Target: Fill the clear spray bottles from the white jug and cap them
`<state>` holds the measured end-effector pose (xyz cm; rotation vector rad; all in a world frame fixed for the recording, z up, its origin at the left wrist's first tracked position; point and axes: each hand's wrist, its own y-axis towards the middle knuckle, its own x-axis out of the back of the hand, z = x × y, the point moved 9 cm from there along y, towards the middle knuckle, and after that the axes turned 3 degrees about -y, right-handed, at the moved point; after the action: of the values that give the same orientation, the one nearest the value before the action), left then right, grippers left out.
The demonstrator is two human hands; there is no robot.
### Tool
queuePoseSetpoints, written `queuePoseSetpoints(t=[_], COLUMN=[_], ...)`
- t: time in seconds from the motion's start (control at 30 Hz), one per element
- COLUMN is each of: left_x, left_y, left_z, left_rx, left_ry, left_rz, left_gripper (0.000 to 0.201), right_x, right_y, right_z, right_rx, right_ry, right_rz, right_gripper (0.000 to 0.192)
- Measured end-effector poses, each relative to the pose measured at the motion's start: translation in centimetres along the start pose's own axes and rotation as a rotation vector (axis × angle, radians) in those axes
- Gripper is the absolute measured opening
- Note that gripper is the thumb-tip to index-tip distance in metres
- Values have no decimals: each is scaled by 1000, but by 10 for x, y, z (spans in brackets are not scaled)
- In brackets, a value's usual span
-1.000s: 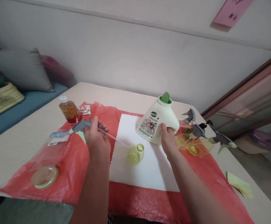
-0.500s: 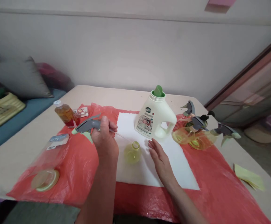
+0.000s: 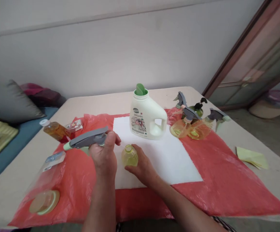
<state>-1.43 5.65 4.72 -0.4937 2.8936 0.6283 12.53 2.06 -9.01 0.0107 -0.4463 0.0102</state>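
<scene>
My left hand (image 3: 105, 151) is closed around the neck of a grey trigger spray head (image 3: 88, 138), whose nozzle points left. A thin pale tube runs from that hand toward a small yellow-green bottle (image 3: 129, 158); where the tube ends is hard to make out. My right hand (image 3: 142, 164) wraps the bottle from its right side, thumb at the near side. The bottle's mouth is uncovered, and it stands on a white sheet (image 3: 164, 164). Behind it on the sheet is a pale green detergent jug (image 3: 146, 116) with a green piece in its mouth (image 3: 141, 89).
Several spray bottles (image 3: 180, 127) with grey heads stand at the right. Yellow papers (image 3: 251, 157) lie near the right edge. On the left are an amber liquid bottle (image 3: 56, 131), a clear container (image 3: 44, 202) on its side and a small box (image 3: 76, 125). Red plastic (image 3: 217, 183) covers the table.
My right hand has moved from beside the small bottle to a hold on it. My left hand, with the spray head, sits slightly lower in view. The camera view has shifted.
</scene>
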Motion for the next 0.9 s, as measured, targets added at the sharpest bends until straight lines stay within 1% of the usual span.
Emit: queuePoseSetpoints(t=[0.07,0.13,0.23,0.33,0.37,0.43,0.53,0.6,0.67,0.73,0.8,0.87,0.9], left_x=[-3,-10,-26,-40,-44,-48,-50,-50,-50,-50,-51,-50,-48], left_y=[-1,-3,-13,-32,-38,-48,-54,-55,-55,-55,-56,-59,-60], left_z=[12,29,57,76,78,77,71,71,73,74,76,80,83], left_rx=[46,125,300,504,555,607,596,594,604,622,666,738,773], left_ry=[-18,-30,-19,-104,-144,-203,-224,-222,-226,-247,-280,-299,-298], left_rz=[30,89,231,326,336,336,336,337,340,342,343,315,285], left_gripper=[22,25,36,43,43,39,32,29,28,27,24,23,22], right_x=[5,15,35,51,56,61,68,71,69,58,43,29,23], right_y=[-1,-4,-8,-12,-13,-17,-19,-17,-13,-11,-11,-13,-15], right_z=[4,10,19,27,30,34,37,33,26,17,11,7,5], right_rx=[10,48,127,219,251,302,312,257,156,33,-90,-197,-244], right_ry=[-25,-51,-96,-132,-143,-164,-147,-46,146,408,710,958,1031], right_rz=[-28,-77,-172,-242,-257,-273,-272,-237,-136,6,136,212,218], right_gripper=[88,89,81,75,76,78,78,76,72,69,63,54,49])
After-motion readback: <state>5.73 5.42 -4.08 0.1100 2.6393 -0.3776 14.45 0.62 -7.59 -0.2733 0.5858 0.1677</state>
